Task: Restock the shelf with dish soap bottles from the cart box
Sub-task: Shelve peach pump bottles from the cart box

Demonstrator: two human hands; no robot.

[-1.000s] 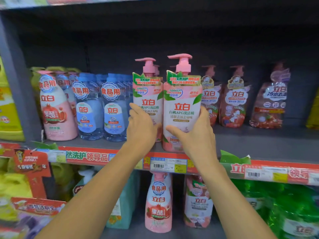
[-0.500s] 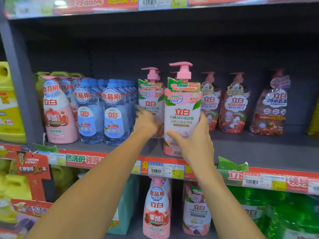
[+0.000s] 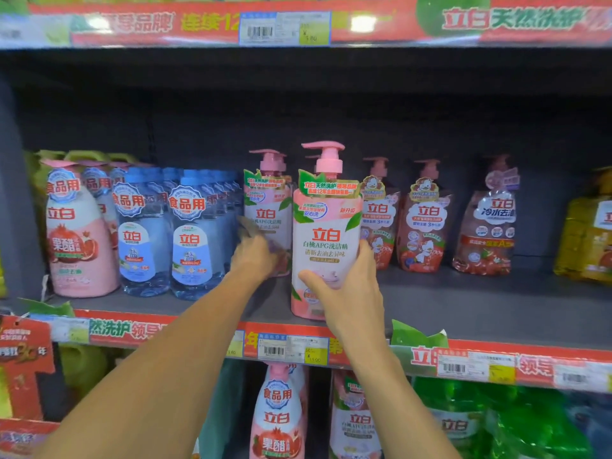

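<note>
Two pink-and-white pump bottles of dish soap stand on the grey shelf. My right hand grips the front bottle low on its body, near the shelf's front edge. Behind and to its left stands the second bottle, deeper in. My left hand presses against that bottle's lower left side with blurred, extended fingers. The cart box is not in view.
Blue clear bottles and a pink pomegranate bottle crowd the left. Reddish pump bottles stand behind on the right, yellow jugs at far right. Price strips run along both shelf edges; more bottles fill the lower shelf.
My left hand has pushed the left bottle deeper into the shelf. The right hand has kept its grip on the front bottle. The view has tilted upward.
</note>
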